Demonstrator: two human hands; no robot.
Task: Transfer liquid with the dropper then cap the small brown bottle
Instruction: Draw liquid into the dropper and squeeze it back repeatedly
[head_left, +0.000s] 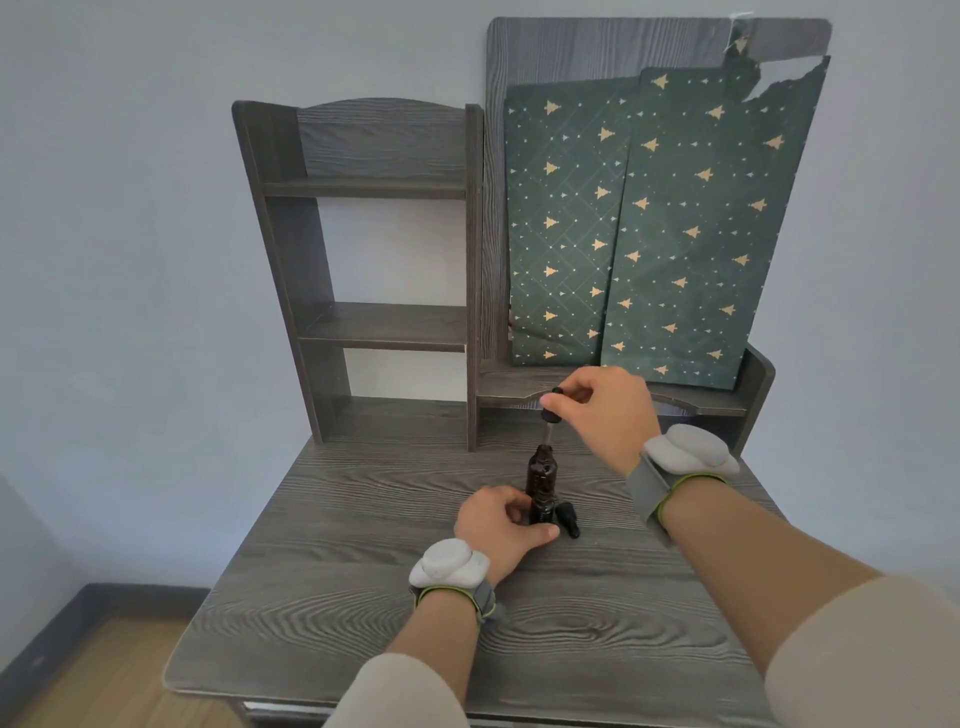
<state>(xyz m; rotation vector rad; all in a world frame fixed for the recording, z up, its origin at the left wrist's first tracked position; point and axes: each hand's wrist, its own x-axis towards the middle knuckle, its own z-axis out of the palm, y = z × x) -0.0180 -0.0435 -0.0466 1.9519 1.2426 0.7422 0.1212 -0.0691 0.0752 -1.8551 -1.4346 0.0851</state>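
Note:
Two small brown bottles stand upright, one behind the other, on the grey wood-grain desk (363, 597). My left hand (501, 525) grips the nearer bottle (540, 506) at its base. The farther bottle (541, 467) stands just behind it. My right hand (605, 402) pinches the black bulb of a dropper (549, 410). The dropper's glass tube points down into the farther bottle's neck. A black dropper cap (568, 519) lies on its side on the desk, just right of the nearer bottle.
A dark wooden shelf unit (384, 322) stands at the back of the desk. Green wrapping paper with gold trees (660, 223) leans against a board at the back right. Both wrists wear grey bands with pale sensor pods.

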